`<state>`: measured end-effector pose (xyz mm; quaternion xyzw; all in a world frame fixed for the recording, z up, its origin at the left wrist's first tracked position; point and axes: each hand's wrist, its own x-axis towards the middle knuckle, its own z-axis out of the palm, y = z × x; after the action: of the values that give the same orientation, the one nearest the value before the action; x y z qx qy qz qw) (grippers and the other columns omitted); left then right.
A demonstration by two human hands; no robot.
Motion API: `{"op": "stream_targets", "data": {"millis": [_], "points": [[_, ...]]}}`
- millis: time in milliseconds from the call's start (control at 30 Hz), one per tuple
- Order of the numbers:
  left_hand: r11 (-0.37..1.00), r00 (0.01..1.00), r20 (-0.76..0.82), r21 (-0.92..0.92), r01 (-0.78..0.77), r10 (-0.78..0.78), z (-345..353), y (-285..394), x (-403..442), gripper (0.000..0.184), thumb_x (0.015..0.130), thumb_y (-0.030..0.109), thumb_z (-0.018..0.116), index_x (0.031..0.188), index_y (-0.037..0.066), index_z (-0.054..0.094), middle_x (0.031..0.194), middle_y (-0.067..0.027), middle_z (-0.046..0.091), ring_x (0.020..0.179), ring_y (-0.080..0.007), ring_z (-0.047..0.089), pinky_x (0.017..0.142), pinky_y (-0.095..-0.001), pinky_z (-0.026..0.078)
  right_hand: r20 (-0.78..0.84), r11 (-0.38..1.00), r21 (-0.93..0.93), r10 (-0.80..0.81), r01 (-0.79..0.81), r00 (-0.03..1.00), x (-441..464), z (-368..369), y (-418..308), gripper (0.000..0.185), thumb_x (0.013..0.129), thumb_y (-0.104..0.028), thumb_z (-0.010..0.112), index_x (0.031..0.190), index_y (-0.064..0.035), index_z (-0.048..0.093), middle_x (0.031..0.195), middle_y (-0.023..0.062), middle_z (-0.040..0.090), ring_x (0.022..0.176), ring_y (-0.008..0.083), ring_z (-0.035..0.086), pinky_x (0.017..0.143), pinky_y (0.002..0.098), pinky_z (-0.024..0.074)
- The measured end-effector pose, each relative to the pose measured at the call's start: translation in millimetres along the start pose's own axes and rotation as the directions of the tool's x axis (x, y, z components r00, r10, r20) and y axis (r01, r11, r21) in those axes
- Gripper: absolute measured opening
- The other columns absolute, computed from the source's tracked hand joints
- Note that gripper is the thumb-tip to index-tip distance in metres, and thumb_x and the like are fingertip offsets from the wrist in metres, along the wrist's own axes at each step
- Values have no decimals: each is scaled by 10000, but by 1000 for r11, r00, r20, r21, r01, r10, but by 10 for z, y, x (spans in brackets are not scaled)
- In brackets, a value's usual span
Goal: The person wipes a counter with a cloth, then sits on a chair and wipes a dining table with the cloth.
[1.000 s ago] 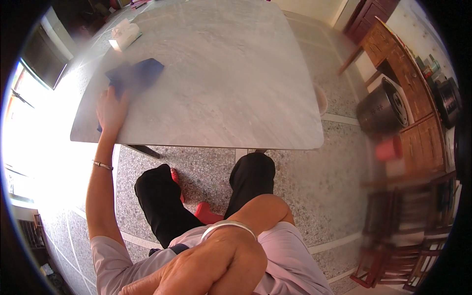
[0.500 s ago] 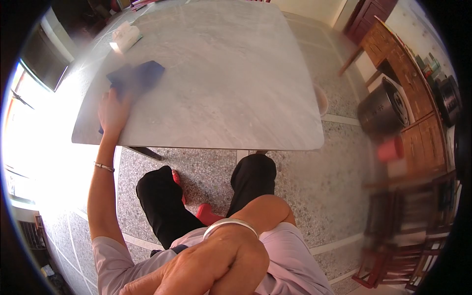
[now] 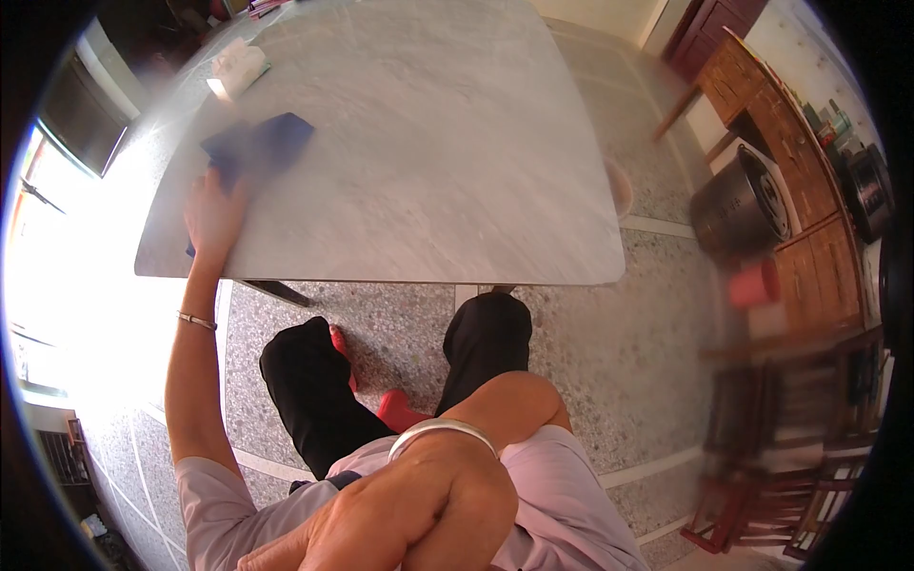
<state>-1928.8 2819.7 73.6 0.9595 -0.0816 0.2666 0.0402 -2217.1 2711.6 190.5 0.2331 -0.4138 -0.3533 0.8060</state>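
Note:
A dark blue cloth [image 3: 276, 141] lies crumpled on the left part of the grey marble-patterned table top [image 3: 428, 162]. My left hand [image 3: 214, 209] rests palm down on its near end, with the fingers stretched forward. A sliver of blue also shows beside the wrist, so some cloth is under the hand. The lens haze blurs the fingertips. Close to the camera, in front of my body, is my right hand [image 3: 409, 504], bent at the wrist below a silver bangle [image 3: 443, 426]. Its fingers run out of view at the bottom, and whether they hold anything is hidden.
A white tissue pack [image 3: 238, 67] sits at the table's far left. On the right stand a wooden desk [image 3: 790, 143], a large dark pot [image 3: 738, 205], a red bucket [image 3: 754, 284] and stacked dark red chairs [image 3: 762, 504]. My legs are below the table's near edge.
The whole view has shifted slightly up and left. My left hand and the blue cloth keep nearly the same place on the table, and my right hand stays bent before my body.

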Motion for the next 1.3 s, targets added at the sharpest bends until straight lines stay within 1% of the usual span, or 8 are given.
{"op": "stream_targets", "data": {"millis": [167,400,567,700,900,1067,1233,1300], "points": [[1000,1000,-24,3,-8,8,48,-33,4,545,834,449,529,1142,0,539,1059,-210,565,1011,-368,523,875,-430,399,71,988,82,-139,133,988,36,-127,119,194,874,14,528,801,73,358,781,397,465,561,405,533,481,488,470],[1000,1000,22,-23,17,-16,-12,8,8,549,831,454,531,1141,1,540,1062,-206,565,1020,-364,521,877,-433,400,201,945,-49,327,-324,923,200,-198,-298,177,884,22,505,794,49,355,764,384,472,528,372,509,479,456,460],[1000,1000,11,-8,15,-15,-9,5,6,548,831,451,532,1142,0,539,1063,-207,564,1027,-362,517,878,-433,400,-260,984,-5,-174,179,950,30,150,155,208,916,-1,454,746,21,336,765,376,467,535,380,520,444,431,448],[1000,1000,27,-5,10,-10,-50,36,2,553,831,454,531,1144,-1,538,1064,-207,563,1024,-363,518,879,-431,400,185,898,-78,440,-433,879,250,-232,-385,243,935,-22,423,721,-2,309,705,318,450,460,343,489,374,393,413],[1000,1000,4,5,3,-3,16,-12,7,557,833,460,526,1148,0,538,1059,-208,564,1018,-367,519,881,-432,397,-323,932,-255,169,-257,931,254,320,-120,214,916,3,439,730,0,334,736,295,479,579,369,523,434,426,447],[999,999,-13,0,-36,36,129,-99,23,542,831,455,529,1132,5,544,1047,-212,568,1001,-371,526,867,-439,401,283,806,-105,585,-582,760,306,-349,-367,166,911,-61,464,756,-4,445,983,318,525,782,335,568,616,379,485],[999,1000,9,-50,-17,17,-10,-32,-6,516,822,442,547,1098,7,546,1038,-218,569,992,-380,527,855,-447,403,8,360,-228,930,-905,368,620,-277,-653,182,840,4,454,905,-19,623,1063,264,531,971,322,494,784,355,405],[994,1000,22,-104,17,-15,-96,17,-6,500,816,438,557,1074,10,549,1018,-210,572,980,-373,531,853,-443,403,111,465,-315,884,-828,454,526,-347,-653,210,852,-37,426,894,-39,632,1132,305,484,973,326,495,792,337,406]]}}
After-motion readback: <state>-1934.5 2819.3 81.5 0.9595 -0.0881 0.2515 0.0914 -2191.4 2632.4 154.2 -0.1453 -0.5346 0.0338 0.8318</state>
